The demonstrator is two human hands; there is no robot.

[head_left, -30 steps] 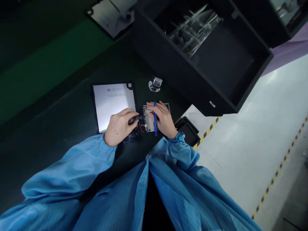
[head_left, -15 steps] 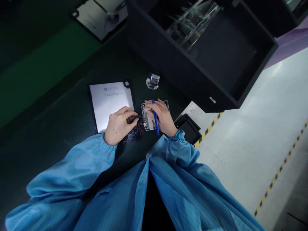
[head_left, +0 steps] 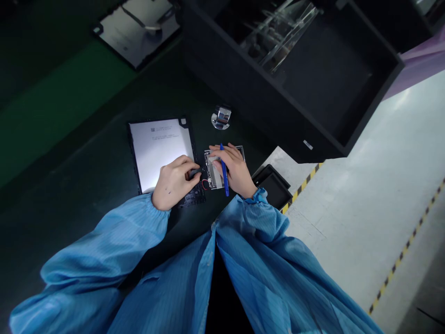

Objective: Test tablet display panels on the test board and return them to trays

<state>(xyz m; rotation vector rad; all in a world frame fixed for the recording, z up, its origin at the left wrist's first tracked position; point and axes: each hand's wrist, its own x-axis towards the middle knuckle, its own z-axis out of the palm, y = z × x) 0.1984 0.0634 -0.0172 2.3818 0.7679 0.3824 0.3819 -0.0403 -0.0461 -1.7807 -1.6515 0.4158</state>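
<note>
On the dark work surface lies a flat device panel with a silvery sheet in a black frame. My left hand rests over its lower right corner, thumb and fingers pinched on a small black piece. Just to the right is a circuit board with a pale strip and a thin red wire at its lower left. My right hand lies over the board's right part, with a blue pen held among its fingers. Their exact grip on the board is partly hidden.
A shiny metal holder stands beyond the board. A large black box with clear plastic pieces inside fills the upper right. Small black trays sit right of my right wrist. Another panel lies at the upper left.
The panel at the upper left has slid a little to the left and nearer. My two hands, the board and the pen have barely moved.
</note>
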